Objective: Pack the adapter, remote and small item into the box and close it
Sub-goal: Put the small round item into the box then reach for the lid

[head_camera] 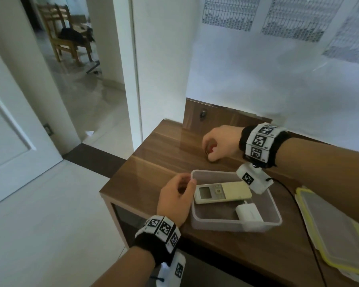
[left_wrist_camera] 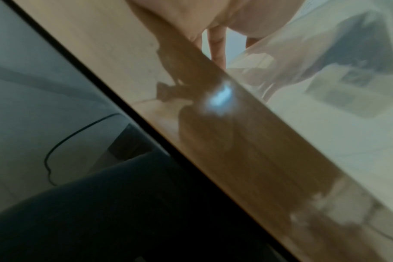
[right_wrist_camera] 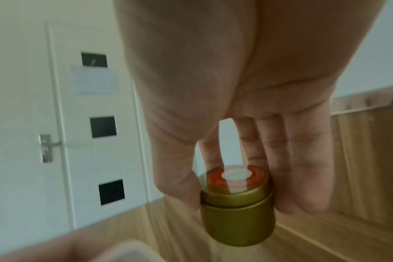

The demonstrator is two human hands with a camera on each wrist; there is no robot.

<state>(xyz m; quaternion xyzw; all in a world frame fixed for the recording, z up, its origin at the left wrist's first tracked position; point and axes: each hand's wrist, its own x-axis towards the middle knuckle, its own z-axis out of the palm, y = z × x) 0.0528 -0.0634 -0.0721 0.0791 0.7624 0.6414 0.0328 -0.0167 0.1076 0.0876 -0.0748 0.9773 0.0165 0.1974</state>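
Observation:
A clear plastic box (head_camera: 277,206) stands on the wooden table (head_camera: 153,162). Inside it a cream remote (head_camera: 222,192) lies across the far half, and a white adapter (head_camera: 250,213) sits in the near right corner. My left hand (head_camera: 189,181) holds the box's left rim, thumb on the edge and fingers (left_wrist_camera: 218,46) curled outside the wall. Beyond the box, my right hand (head_camera: 207,150) grips a small gold tin (right_wrist_camera: 238,209) with a red and white top, thumb on one side and fingers on the other. The tin (head_camera: 211,149) is just above the table.
The box's lid (head_camera: 336,228), clear with a yellow seal, lies on the table to the right. A black cable (head_camera: 288,189) runs past the box's right side. A wooden back panel (head_camera: 216,119) rises behind. The table's left edge drops to the floor.

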